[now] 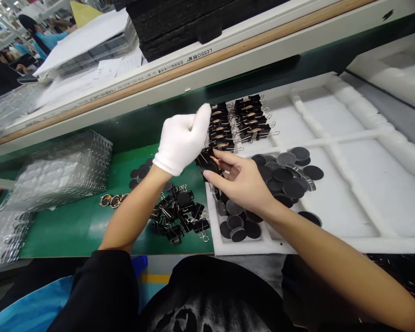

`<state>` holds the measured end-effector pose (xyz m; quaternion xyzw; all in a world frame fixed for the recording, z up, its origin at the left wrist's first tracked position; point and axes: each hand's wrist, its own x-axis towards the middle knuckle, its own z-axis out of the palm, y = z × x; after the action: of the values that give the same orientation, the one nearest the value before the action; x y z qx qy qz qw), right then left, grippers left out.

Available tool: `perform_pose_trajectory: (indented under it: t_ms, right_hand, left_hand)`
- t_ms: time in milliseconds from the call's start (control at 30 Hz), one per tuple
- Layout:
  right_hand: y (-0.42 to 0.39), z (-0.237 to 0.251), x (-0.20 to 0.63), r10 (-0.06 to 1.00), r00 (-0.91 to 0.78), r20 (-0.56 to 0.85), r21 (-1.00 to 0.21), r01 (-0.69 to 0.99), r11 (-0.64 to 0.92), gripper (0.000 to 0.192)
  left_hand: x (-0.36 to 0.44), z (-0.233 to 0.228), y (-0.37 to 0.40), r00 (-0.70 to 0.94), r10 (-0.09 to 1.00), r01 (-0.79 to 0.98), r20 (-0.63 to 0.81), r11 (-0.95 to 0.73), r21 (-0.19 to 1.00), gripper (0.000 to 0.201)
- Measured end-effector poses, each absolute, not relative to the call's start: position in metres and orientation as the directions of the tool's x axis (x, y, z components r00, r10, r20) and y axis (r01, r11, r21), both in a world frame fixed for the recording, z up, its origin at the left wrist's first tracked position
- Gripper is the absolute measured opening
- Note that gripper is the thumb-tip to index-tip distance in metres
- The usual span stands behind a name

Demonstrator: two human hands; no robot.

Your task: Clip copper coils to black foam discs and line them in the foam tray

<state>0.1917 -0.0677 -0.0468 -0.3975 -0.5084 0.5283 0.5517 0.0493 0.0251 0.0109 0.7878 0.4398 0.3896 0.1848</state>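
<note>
**A:** Head view. Describe the part in hand.

**B:** It is a black binder clip [207, 161] with a small copper-coloured piece held in it. It sits between my two hands, just under my left hand [184, 140] and at the fingertips of my right hand [240, 182].

**A:** State of each hand?

**B:** My left hand wears a white glove and is curled into a loose fist, thumb raised, directly above the clip. Whether its fingers actually grip the clip I cannot tell; the glove hides them. My right hand is bare, fingers narrowed and extended toward the left, pinching the clip at its near side.

**A:** What lies around the hands?

**B:** Just beyond my left hand, rows of loaded clips [242, 120] stand in a compartment of a white foam tray [332, 203]. Under and right of my right hand, dark round discs [285, 173] are heaped in the same tray, with more discs near my right wrist. Below my left forearm lies a loose pile of empty binder clips [180, 214] on the green mat [79, 226]. Well left of that hand are stacked clear blister trays [64, 168].

**A:** Surroundings?

**B:** Beyond both hands runs a white shelf rail [228, 60] carrying black foam blocks [193, 20]. Far to the left, other people [41, 37] are working at benches.
</note>
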Motion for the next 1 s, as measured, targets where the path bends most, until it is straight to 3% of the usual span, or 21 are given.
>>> perform_pose_trajectory:
  t_ms: [67,167,300,433,533,633,733,833,900,1000]
  right_hand:
    - [-0.063,-0.043,0.199,0.967,-0.256,0.013,-0.925,-0.371,-0.086,0.050]
    - [-0.060,-0.037,0.206,0.850,-0.520,-0.081,-0.809,-0.463,-0.361,0.040]
    - [-0.059,-0.039,0.206,0.813,-0.572,-0.111,-0.755,-0.483,-0.443,0.035]
    - [-0.054,-0.044,0.204,0.933,-0.319,-0.166,-0.723,-0.604,-0.336,0.040]
    - [-0.051,-0.043,0.204,0.984,-0.103,-0.146,-0.751,-0.635,-0.179,0.045]
    - [-0.047,-0.040,0.207,0.990,0.041,-0.133,-0.811,-0.578,-0.085,0.048]
    - [-0.040,-0.037,0.225,0.982,0.169,-0.087,-0.906,-0.424,-0.007,0.059]
    - [-0.031,-0.033,0.263,0.906,0.420,-0.046,-0.973,-0.224,0.054,0.078]
    - [-0.025,-0.031,0.291,0.786,0.618,0.037,-0.993,-0.068,0.100,0.073]
    - [-0.022,-0.029,0.320,0.688,0.715,0.123,-0.991,0.127,0.045,0.062]
  left_hand:
    - [0.047,0.012,0.032,0.321,0.878,0.488,0.355,-0.475,0.732,0.080]
    - [0.050,0.014,0.033,0.375,0.894,0.428,0.246,-0.402,0.809,0.083]
    - [0.055,0.014,0.025,0.362,0.916,0.371,0.175,-0.314,0.874,0.073]
    - [0.046,0.017,0.017,0.415,0.887,0.355,0.202,-0.362,0.862,0.060]
    - [0.039,0.023,0.009,0.600,0.788,0.489,0.137,-0.496,0.718,0.045]
    - [0.045,0.026,0.005,0.695,0.710,0.537,0.113,-0.617,0.575,0.034]
    - [0.063,0.020,0.012,0.682,0.711,0.546,0.169,-0.649,0.529,0.027]
    - [0.086,0.010,0.026,0.653,0.735,0.624,0.184,-0.659,0.420,0.027]
    - [0.103,0.003,0.035,0.679,0.716,0.665,0.160,-0.693,0.280,0.027]
    - [0.130,-0.006,0.043,0.744,0.665,0.662,0.055,-0.746,0.071,0.026]
